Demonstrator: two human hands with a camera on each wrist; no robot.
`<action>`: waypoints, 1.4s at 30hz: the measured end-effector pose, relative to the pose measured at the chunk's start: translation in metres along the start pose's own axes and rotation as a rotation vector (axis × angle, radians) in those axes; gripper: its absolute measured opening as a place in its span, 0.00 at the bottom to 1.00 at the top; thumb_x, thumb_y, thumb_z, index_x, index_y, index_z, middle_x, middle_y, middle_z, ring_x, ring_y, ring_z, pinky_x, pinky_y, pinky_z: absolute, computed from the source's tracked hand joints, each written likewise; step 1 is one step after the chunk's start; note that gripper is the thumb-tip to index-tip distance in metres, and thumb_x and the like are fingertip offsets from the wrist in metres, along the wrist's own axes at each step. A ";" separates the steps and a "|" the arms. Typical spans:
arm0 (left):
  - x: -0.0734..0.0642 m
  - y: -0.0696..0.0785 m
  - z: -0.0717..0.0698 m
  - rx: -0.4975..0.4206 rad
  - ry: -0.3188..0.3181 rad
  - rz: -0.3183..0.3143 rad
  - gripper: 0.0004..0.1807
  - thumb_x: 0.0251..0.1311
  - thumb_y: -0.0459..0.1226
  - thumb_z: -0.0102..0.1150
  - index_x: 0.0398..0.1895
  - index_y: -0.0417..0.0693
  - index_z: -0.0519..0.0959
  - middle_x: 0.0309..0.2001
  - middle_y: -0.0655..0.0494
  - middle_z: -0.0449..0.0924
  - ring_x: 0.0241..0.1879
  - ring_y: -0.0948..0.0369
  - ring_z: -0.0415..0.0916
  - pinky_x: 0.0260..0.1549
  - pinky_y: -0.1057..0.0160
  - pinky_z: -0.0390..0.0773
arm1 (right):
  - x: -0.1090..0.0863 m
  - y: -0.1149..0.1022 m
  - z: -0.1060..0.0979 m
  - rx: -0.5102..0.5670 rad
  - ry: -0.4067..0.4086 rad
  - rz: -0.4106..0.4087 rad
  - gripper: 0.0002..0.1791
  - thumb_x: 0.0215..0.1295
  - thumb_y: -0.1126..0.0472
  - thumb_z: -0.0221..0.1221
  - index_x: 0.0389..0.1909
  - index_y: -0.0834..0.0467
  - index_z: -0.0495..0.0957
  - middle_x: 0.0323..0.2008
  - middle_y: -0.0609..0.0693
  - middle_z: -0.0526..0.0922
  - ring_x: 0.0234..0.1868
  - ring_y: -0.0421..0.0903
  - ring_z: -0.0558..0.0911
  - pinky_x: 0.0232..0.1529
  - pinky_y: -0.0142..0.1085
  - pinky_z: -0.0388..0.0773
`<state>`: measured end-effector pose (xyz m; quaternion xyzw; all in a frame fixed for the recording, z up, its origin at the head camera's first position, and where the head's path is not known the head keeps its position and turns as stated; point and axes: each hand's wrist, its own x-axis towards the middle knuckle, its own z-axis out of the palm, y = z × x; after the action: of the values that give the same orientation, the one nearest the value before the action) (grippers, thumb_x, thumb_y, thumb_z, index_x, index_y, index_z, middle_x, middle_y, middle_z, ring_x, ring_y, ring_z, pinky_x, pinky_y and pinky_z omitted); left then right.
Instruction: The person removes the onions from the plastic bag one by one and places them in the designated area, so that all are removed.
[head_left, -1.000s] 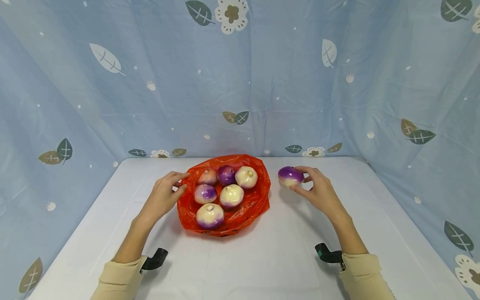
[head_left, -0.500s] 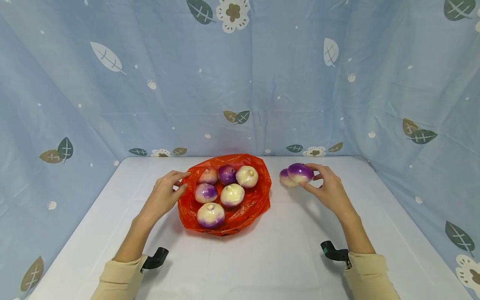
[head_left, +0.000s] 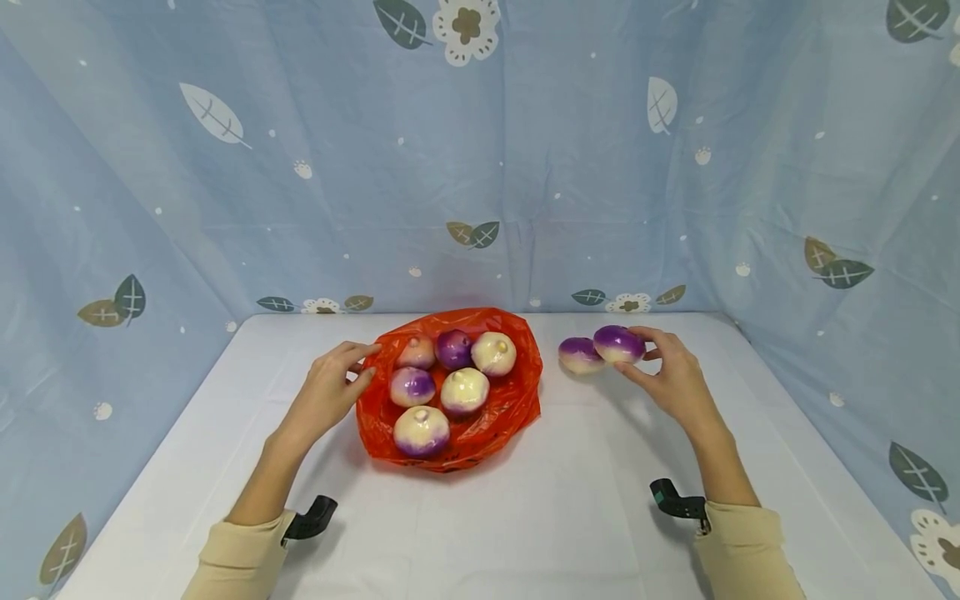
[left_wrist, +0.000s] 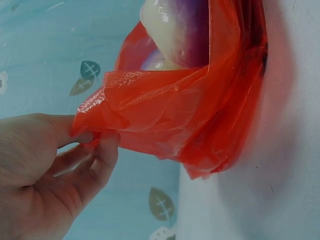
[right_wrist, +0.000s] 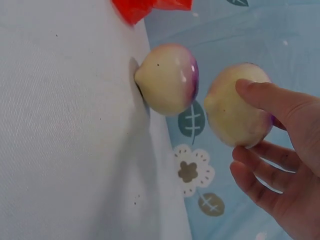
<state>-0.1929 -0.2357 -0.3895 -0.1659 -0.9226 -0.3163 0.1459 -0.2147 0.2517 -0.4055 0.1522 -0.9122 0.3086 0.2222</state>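
My left hand (head_left: 324, 393) pinches the left rim of a red plastic bag (head_left: 517, 408) between thumb and fingers; the left wrist view shows the bag's edge (left_wrist: 95, 117) drawn out toward the fingers. Several purple-and-white turnips (head_left: 422, 432) lie inside the bag's open mouth. At the right, my right hand (head_left: 671, 379) grips another turnip (head_left: 618, 343) by its side, and the right wrist view shows this turnip (right_wrist: 237, 107) raised off the table. Just left of it, one more turnip (head_left: 579, 357) sits on the table, its pointed end downward (right_wrist: 167, 80).
A white cloth covers the table (head_left: 480, 533). Behind it and along both sides hangs a blue curtain (head_left: 480, 150) with leaves and flowers. A black camera mount (head_left: 311, 518) sits at the left wrist, with another mount (head_left: 677, 502) at the right.
My right hand has moved right with its turnip, and the turnip on the table, hidden one second ago, has come into view. The left hand and bag stay where they were.
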 end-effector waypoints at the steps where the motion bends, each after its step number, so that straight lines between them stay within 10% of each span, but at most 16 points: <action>1: 0.000 0.000 0.000 0.002 0.001 0.001 0.19 0.63 0.29 0.58 0.58 0.39 0.78 0.51 0.41 0.81 0.40 0.49 0.84 0.38 0.50 0.86 | 0.000 0.001 -0.001 0.000 0.001 0.005 0.32 0.54 0.62 0.71 0.61 0.62 0.72 0.50 0.62 0.79 0.43 0.60 0.82 0.43 0.55 0.79; 42: 0.000 0.003 0.000 -0.007 -0.002 -0.004 0.19 0.64 0.29 0.57 0.58 0.38 0.78 0.50 0.41 0.81 0.40 0.49 0.83 0.39 0.47 0.86 | -0.015 0.038 0.009 -0.089 -0.162 0.248 0.34 0.61 0.53 0.67 0.65 0.60 0.68 0.54 0.67 0.76 0.48 0.62 0.79 0.43 0.56 0.78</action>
<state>-0.1918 -0.2336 -0.3881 -0.1648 -0.9220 -0.3195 0.1440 -0.2201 0.2770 -0.4377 0.0529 -0.9517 0.2797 0.1147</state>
